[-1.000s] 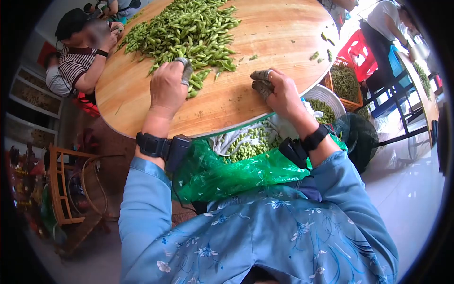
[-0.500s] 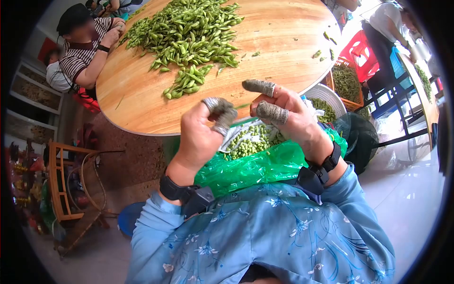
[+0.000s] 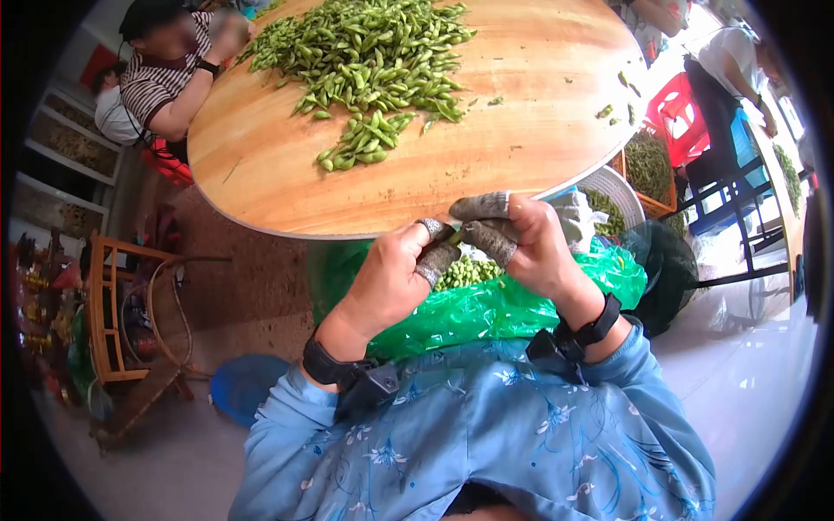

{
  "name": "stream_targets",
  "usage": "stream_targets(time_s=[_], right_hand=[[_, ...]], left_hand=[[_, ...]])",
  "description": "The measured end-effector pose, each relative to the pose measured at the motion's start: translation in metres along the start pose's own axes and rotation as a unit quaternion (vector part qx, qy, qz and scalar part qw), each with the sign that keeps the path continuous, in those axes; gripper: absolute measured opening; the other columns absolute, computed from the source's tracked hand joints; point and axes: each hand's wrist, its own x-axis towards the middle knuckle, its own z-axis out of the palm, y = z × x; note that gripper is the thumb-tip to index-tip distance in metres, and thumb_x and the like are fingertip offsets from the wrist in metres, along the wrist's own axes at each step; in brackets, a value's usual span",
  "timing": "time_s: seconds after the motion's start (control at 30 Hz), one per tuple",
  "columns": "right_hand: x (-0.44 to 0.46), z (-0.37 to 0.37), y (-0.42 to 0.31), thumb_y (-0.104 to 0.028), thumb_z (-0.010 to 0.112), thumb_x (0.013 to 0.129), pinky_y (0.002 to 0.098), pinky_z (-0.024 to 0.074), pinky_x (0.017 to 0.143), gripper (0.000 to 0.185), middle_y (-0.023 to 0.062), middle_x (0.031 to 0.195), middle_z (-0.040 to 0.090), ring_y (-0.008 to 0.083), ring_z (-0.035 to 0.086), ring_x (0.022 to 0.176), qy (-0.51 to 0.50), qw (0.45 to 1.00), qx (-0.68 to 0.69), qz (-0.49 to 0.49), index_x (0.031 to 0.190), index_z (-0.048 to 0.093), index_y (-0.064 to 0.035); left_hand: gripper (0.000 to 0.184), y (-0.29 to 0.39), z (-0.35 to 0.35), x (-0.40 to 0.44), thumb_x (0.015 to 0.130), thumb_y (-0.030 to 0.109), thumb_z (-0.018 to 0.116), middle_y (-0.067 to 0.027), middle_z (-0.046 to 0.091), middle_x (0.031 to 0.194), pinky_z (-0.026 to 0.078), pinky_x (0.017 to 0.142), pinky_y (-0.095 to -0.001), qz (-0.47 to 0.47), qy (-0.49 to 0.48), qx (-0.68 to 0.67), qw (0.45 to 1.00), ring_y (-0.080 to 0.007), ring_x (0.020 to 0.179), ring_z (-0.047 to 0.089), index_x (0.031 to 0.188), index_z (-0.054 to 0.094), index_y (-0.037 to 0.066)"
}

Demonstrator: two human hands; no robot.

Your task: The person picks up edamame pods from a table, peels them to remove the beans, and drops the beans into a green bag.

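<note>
My left hand (image 3: 395,276) and my right hand (image 3: 532,245) meet over a green plastic bag (image 3: 486,317) at the table's near edge. Both wear grey coverings on thumb and forefinger. A green pod (image 3: 455,236), mostly hidden, is pinched between their fingertips. Shelled beans (image 3: 467,273) lie below the hands inside the bag's opening. Beyond, on the round wooden table (image 3: 521,130), a large heap of green pods (image 3: 365,61) spreads out, with a small cluster (image 3: 365,141) at its near side.
A white basket (image 3: 630,204) and an orange crate (image 3: 650,169) with pods stand right of the table. A person in a striped shirt (image 3: 178,82) sits at the left; another person (image 3: 725,69) is at the right. A wooden chair (image 3: 109,304) and blue round object (image 3: 248,386) are lower left.
My left hand has left the pods on the table and come down to the right. My right hand has moved slightly lower, and their fingertips now meet around a pod. The view has shifted slightly.
</note>
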Motion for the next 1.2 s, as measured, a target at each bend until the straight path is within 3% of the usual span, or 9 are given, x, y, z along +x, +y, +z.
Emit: stream_targets(time_s=[0.07, 0.13, 0.17, 0.3, 0.37, 0.77, 0.87, 1.2], right_hand=[[-0.003, -0.002, -0.01, -0.006, 0.057, 0.078, 0.0257, 0.0455, 0.073, 0.025, 0.0083, 0.088, 0.061, 0.012, 0.057, 0.081, 0.023, 0.999, 0.016, 0.043, 0.103, 0.054, 0.0015], [-0.011, -0.007, -0.007, -0.007, 0.056, 0.08, 0.0257, 0.0442, 0.076, 0.028, 0.0066, 0.09, 0.059, 0.0113, 0.055, 0.085, 0.059, 0.985, 0.103, 0.124, 0.106, 0.051, 0.0032], [-0.016, -0.011, -0.003, -0.009, 0.055, 0.082, 0.0245, 0.0428, 0.078, 0.026, 0.0039, 0.09, 0.059, 0.0097, 0.053, 0.087, 0.032, 0.977, 0.15, 0.148, 0.104, 0.052, 0.004], [-0.023, -0.017, -0.01, -0.011, 0.059, 0.079, 0.0201, 0.0427, 0.072, 0.023, 0.0024, 0.09, 0.061, 0.0072, 0.054, 0.08, -0.002, 0.959, 0.217, 0.18, 0.098, 0.057, 0.0011], [-0.025, -0.02, -0.005, -0.011, 0.057, 0.081, 0.0212, 0.0423, 0.073, 0.021, 0.002, 0.089, 0.06, 0.0072, 0.053, 0.081, -0.008, 0.96, 0.219, 0.173, 0.097, 0.056, 0.0015], [-0.028, -0.021, -0.001, -0.012, 0.056, 0.082, 0.0216, 0.0416, 0.073, 0.019, 0.0014, 0.088, 0.059, 0.007, 0.052, 0.081, 0.017, 0.955, 0.256, 0.149, 0.094, 0.055, 0.0016], [-0.028, -0.021, -0.002, -0.013, 0.056, 0.082, 0.0216, 0.0417, 0.072, 0.019, 0.0014, 0.086, 0.059, 0.0068, 0.052, 0.079, 0.014, 0.959, 0.231, 0.162, 0.093, 0.056, 0.0017], [-0.025, -0.013, -0.002, -0.012, 0.055, 0.082, 0.021, 0.0403, 0.065, 0.014, -0.0008, 0.078, 0.057, 0.0052, 0.049, 0.073, 0.01, 0.97, 0.164, 0.181, 0.086, 0.056, 0.001]], left_hand=[[0.019, -0.003, 0.005, 0.0, 0.072, 0.005, 0.057, -0.018, 0.056, 0.077, 0.044, 0.063, -0.0356, 0.002, 0.028, 0.021, 0.999, -0.0332, 0.071, 0.055, 0.09, 0.054, -0.001], [0.017, -0.002, 0.009, 0.001, 0.071, 0.006, 0.058, -0.0177, 0.055, 0.074, 0.043, 0.06, -0.0379, 0.058, 0.069, 0.145, 0.985, -0.0342, 0.068, 0.054, 0.086, 0.053, -0.001], [0.016, 0.002, 0.013, 0.001, 0.072, 0.005, 0.058, -0.0155, 0.058, 0.077, 0.045, 0.062, -0.032, 0.063, 0.078, 0.164, 0.981, -0.029, 0.07, 0.058, 0.087, 0.055, -0.001], [0.016, 0.001, 0.023, 0.003, 0.071, 0.005, 0.059, -0.0142, 0.057, 0.074, 0.045, 0.059, -0.0339, 0.096, 0.068, 0.184, 0.976, -0.0298, 0.066, 0.057, 0.085, 0.055, -0.001], [0.015, 0.005, 0.024, 0.003, 0.068, 0.006, 0.06, -0.014, 0.056, 0.071, 0.044, 0.055, -0.036, 0.107, 0.063, 0.284, 0.951, -0.0313, 0.064, 0.056, 0.081, 0.055, 0.0], [0.02, 0.005, 0.022, 0.002, 0.055, 0.007, 0.059, -0.0116, 0.046, 0.059, 0.038, 0.045, -0.0385, 0.161, 0.027, 0.344, 0.925, -0.0301, 0.052, 0.048, 0.072, 0.051, 0.001], [0.013, 0.012, 0.018, 0.0, 0.057, 0.003, 0.052, -0.0082, 0.048, 0.062, 0.039, 0.051, -0.0366, 0.151, 0.008, 0.363, 0.919, -0.0257, 0.062, 0.049, 0.065, 0.043, 0.005], [0.014, 0.01, 0.009, -0.006, 0.057, 0.004, 0.053, -0.0081, 0.046, 0.061, 0.039, 0.051, -0.0357, 0.174, -0.004, 0.39, 0.904, -0.0244, 0.062, 0.049, 0.065, 0.042, 0.005]])
